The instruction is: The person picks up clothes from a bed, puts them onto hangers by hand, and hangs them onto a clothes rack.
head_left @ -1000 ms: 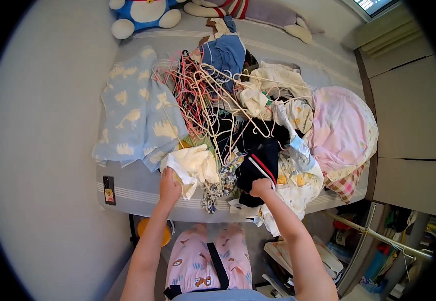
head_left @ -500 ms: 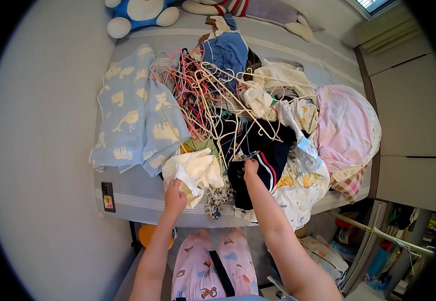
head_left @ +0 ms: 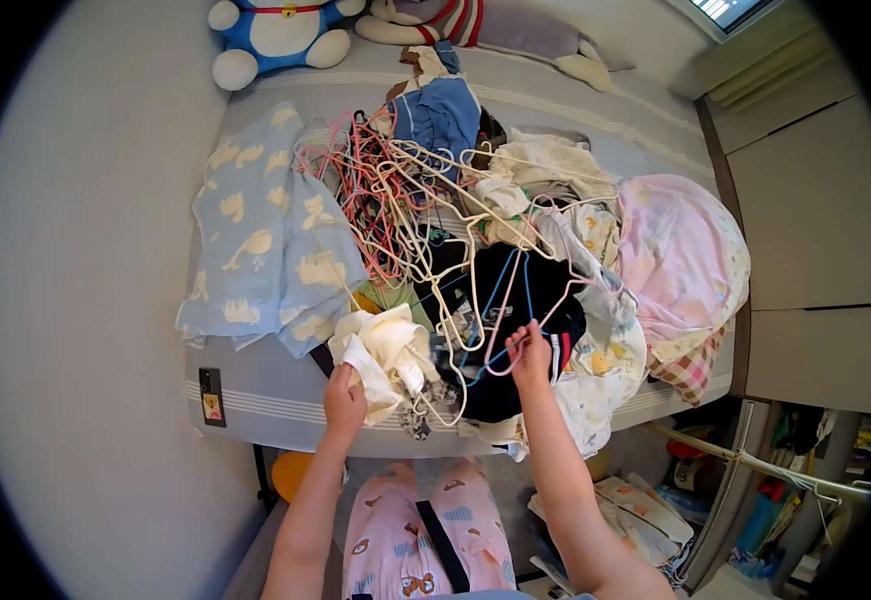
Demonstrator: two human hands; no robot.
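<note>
My left hand (head_left: 344,400) is closed on the white edge of a cream cloth (head_left: 387,347) near the bed's front edge. Fingers of my right hand (head_left: 528,355) are closed round a pink hanger (head_left: 495,340), over a black garment (head_left: 500,395) with a red and white stripe. A blue hanger (head_left: 527,283) lies right beside the pink one. Behind my hands, red, pink and cream hangers (head_left: 380,190) form a tangled heap. White printed cloth (head_left: 595,400) lies to the right of my right hand.
A light blue blanket (head_left: 255,235) is at the left, a phone (head_left: 212,396) near the front left corner. Pink bedding (head_left: 680,265) lies at the right. Blue clothing (head_left: 440,115) and plush toys (head_left: 280,35) are farther back. A metal rail (head_left: 755,462) stands at the lower right.
My right hand has let go of the black garment and taken hold of a pink hanger. Some hangers have shifted toward me over the black garment. My left hand still holds the cream cloth.
</note>
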